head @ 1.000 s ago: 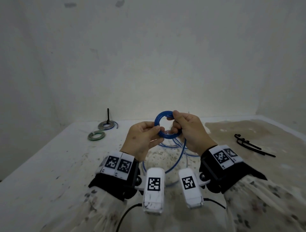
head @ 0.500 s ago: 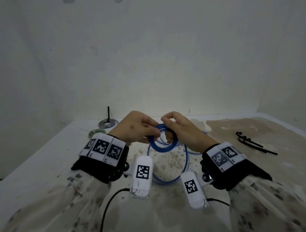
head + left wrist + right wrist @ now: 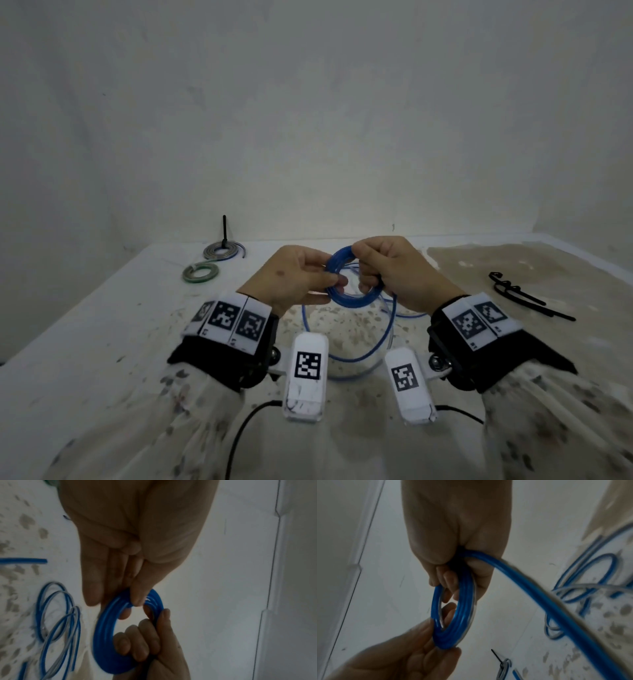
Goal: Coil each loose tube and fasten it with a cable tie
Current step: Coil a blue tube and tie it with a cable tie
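- Coil of blue tube held up above the table between both hands — loose loops trail down onto the surface.
- Left hand pinches the coil's left side, thumb against fingers.
- Right hand curls round its right side.
- Black cable ties lie well apart at right; two finished coils at far left.
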